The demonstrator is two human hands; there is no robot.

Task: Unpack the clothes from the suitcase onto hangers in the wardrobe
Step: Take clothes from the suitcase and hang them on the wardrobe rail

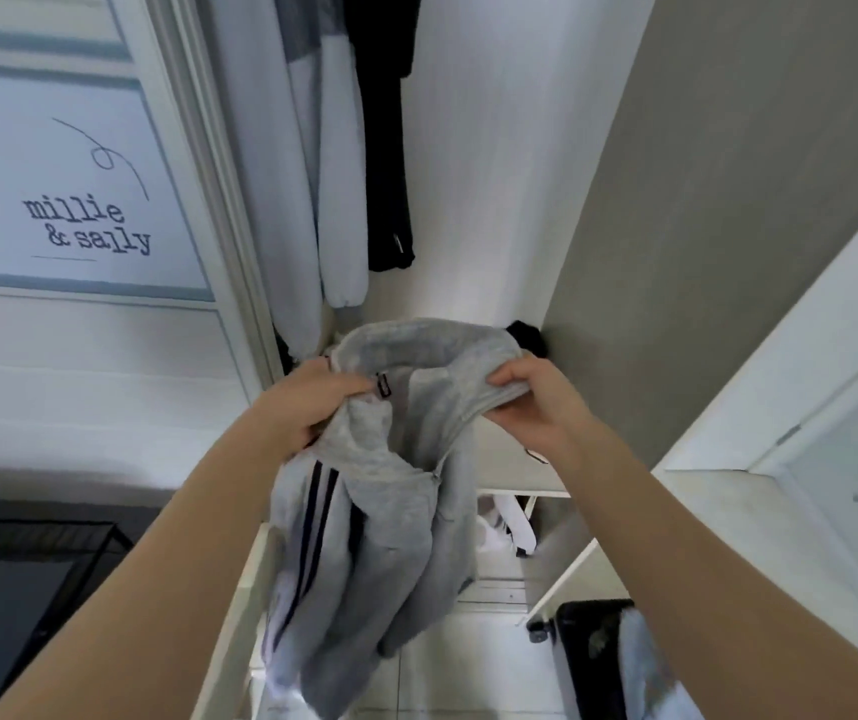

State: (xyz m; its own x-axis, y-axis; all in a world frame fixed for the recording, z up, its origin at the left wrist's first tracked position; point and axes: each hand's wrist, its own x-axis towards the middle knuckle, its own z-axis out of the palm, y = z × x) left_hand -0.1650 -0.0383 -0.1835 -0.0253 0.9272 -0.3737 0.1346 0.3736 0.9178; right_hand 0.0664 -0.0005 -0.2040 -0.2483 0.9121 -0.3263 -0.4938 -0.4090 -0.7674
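Just in front of the open wardrobe (468, 148), both hands hold up a grey zip hoodie (380, 511) by its top. The left hand (307, 402) is clenched round a bunch of fabric at the neck, beside a small dark label. The right hand (530, 402) pinches the folded rim of the hood between thumb and curled fingers. The hood arches between the two hands, and the body hangs down loosely in folds, one sleeve showing dark stripes (322, 511). No hanger can be made out inside the hoodie.

Higher in the wardrobe, toward its left edge, a pale grey sweatshirt (312, 174) hangs with its cuffed sleeve just above the hood. A black garment (385, 148) hangs beside it on the right. A small dark item (525, 335) lies at the wardrobe's right edge behind the hood, too hidden to name. Lower down, white clothing (510, 527) sits in an open compartment.

A black suitcase (588, 657) stands on the tiled floor at the lower right, with pale fabric (640, 662) draped just beside it. On the left hangs a framed print (89, 200) reading "millie & sally".
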